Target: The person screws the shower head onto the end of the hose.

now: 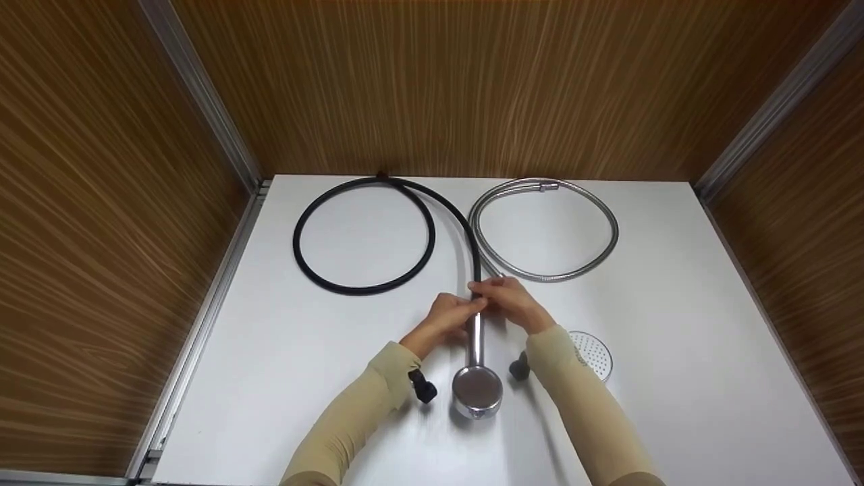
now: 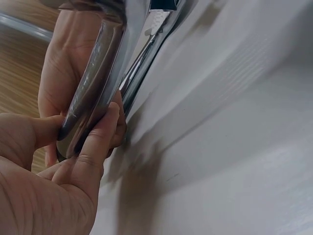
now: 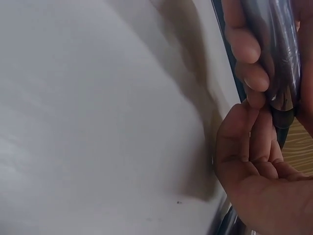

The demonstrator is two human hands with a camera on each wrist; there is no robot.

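Observation:
A chrome hand shower (image 1: 476, 390) lies with its round head toward me and its handle pointing away. My left hand (image 1: 447, 317) pinches the far end of the handle (image 2: 93, 83) between thumb and fingers. Right beside it, my right hand (image 1: 511, 302) grips the end of a black hose (image 1: 477, 260) where it meets the handle. The fingers of my right hand (image 3: 254, 156) are curled at that joint and hide most of it. From the hands the black hose runs away and left into a large loop.
A coiled silvery metal hose (image 1: 613, 236) lies at the back right, its near end passing by my right hand. A round perforated shower plate (image 1: 595, 352) is partly hidden by my right sleeve. Wood-grain panels (image 1: 432, 88) stand around the white table (image 1: 675, 378).

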